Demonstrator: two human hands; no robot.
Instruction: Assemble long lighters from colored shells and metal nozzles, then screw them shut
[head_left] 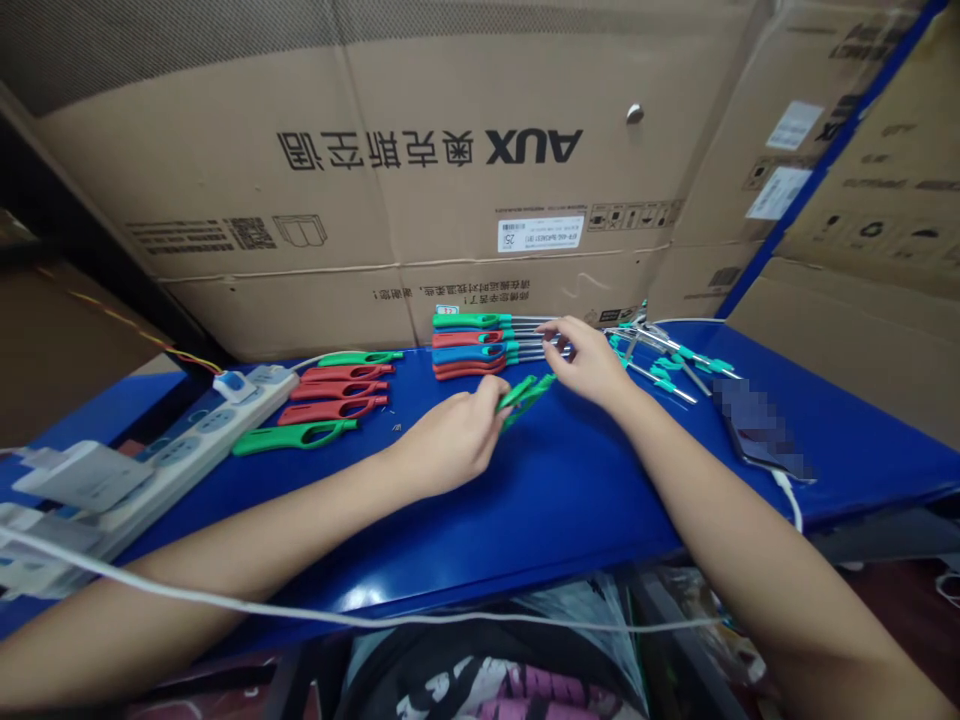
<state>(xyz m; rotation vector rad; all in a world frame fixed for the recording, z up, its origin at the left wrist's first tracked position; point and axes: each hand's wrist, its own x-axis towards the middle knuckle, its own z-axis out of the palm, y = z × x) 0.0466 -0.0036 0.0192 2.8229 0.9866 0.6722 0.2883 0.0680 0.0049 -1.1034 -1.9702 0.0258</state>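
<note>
Above the glossy blue bench, the left hand holds a green plastic handle. The right hand is near the metal rods of red, green and blue plastic-handled lighters.

I'm seeing a green lighter casing, green, red and blue lighters, a blue tabletop, black-lettered brown cardboard.

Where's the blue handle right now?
In the head view, the blue handle lies near the middle of the table, between two red handles, just beyond the left hand.
</note>
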